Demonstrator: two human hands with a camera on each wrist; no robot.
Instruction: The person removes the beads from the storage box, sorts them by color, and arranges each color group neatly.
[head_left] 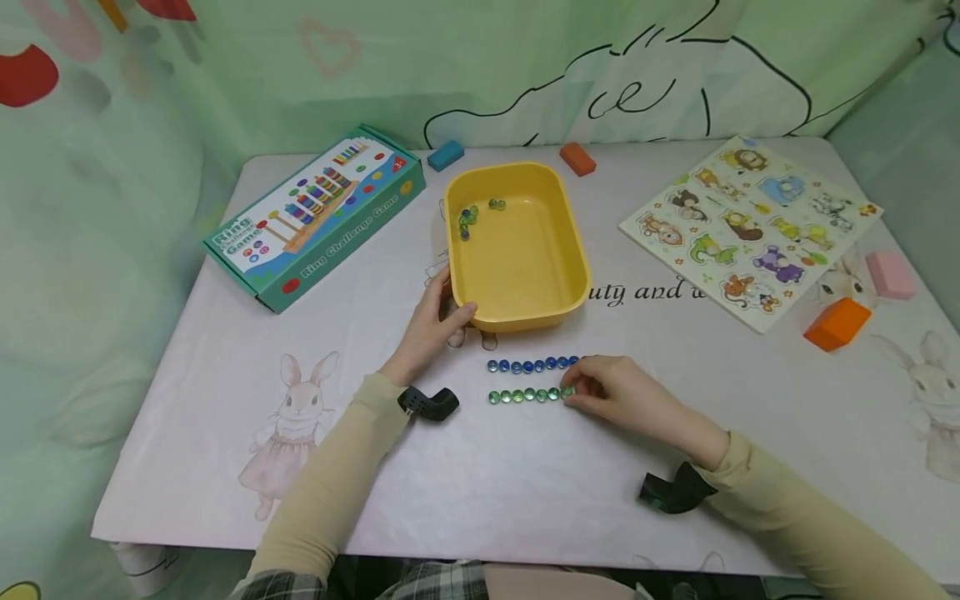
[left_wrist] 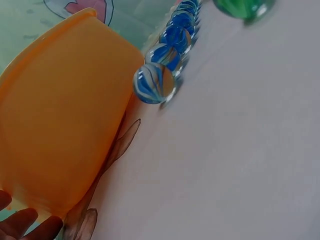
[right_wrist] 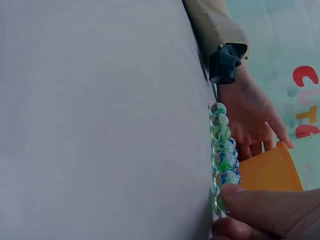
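While the left hand (head_left: 433,327) rests against the near left corner of the yellow rectangular plastic tub (head_left: 517,247), its thumb on the rim and its fingers along the outer wall, the right hand (head_left: 622,393) sits just in front of that tub on the bench (head_left: 525,475). The right grip is a narrow pinch: thumb and fingertips (right_wrist: 260,205) close round the last green glass marble (head_left: 567,391) at the right end of a row of green glass marbles (head_left: 525,395). That row lies in front of the tub, parallel to its near wall. Between it and the tub runs a row of blue glass marbles (head_left: 532,364), whose right end reaches the right hand's knuckles. The left grip is loose, curled lightly about the tub's corner rather than clamped.

Inside the tub, in its far left corner, lies a small cluster of blue and green marbles (head_left: 468,220), with one or two green ones (head_left: 497,203) just to their right. Left of the tub stands a teal cardboard game box (head_left: 315,215). Behind the tub lie a blue block (head_left: 446,155) and an orange-red block (head_left: 577,158). Right of the tub lies a wooden animal puzzle board (head_left: 750,229), and beyond it a pink block (head_left: 889,275) and an orange block (head_left: 837,323).
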